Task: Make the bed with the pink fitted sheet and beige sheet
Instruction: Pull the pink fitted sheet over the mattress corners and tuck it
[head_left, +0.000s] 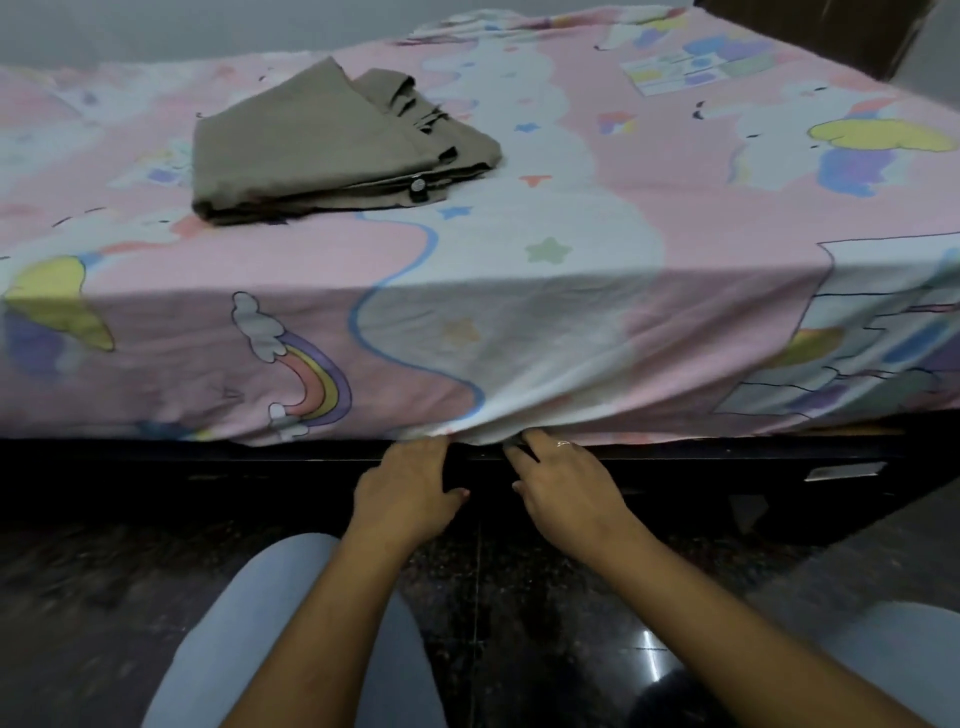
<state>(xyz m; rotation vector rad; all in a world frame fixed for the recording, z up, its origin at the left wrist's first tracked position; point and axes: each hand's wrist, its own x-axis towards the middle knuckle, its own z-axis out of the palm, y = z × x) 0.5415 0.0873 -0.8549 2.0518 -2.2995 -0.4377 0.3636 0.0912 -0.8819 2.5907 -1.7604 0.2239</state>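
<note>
Both bare forearms reach forward and down, nearly parallel, from between two bent knees in pale trousers. Left hand (402, 488) palm down, fingers extended and close together, thumb out to the side. Right hand (563, 486) just beside it, fingers stretched forward, ring on one finger.
</note>
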